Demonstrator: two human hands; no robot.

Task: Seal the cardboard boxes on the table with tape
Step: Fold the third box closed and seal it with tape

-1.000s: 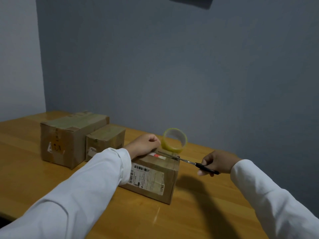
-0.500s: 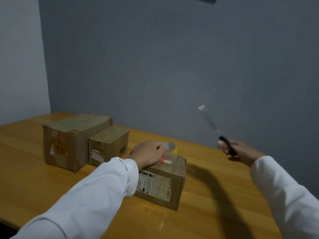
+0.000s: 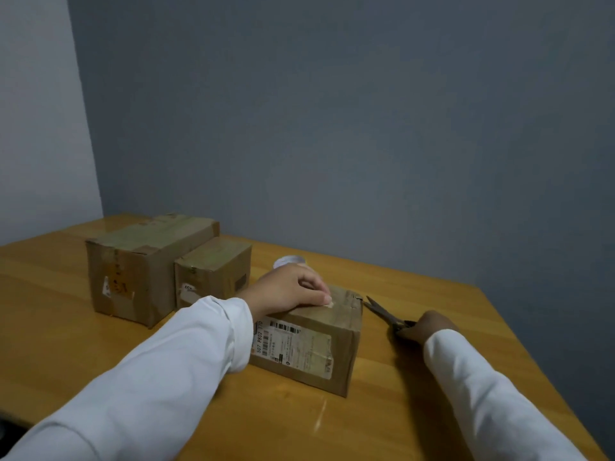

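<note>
Nearest the viewer, the tabletop carries the box being worked on, its label side facing near. The left hand rests on top of it, fingers curled down and pressing a light scrap, probably the tape end, onto the lid; whether they pinch it or only press cannot be told. Just right of the box, the right hand lies on the wood and grips the scissors, whose blades point toward the box's upper right corner.

A second ago those blades were reaching across the box top at a strip running to the roll held above it; half a second ago they had swung up into the air. Now they are down at the tabletop, so the cut looks finished and the strip is being smoothed.

Behind the left hand, the tape roll peeks out, lowered behind the box and mostly hidden. Farther left stand two more boxes touching each other, a small box and a larger box, both with tape bands along their tops, seemingly sealed already.
</note>
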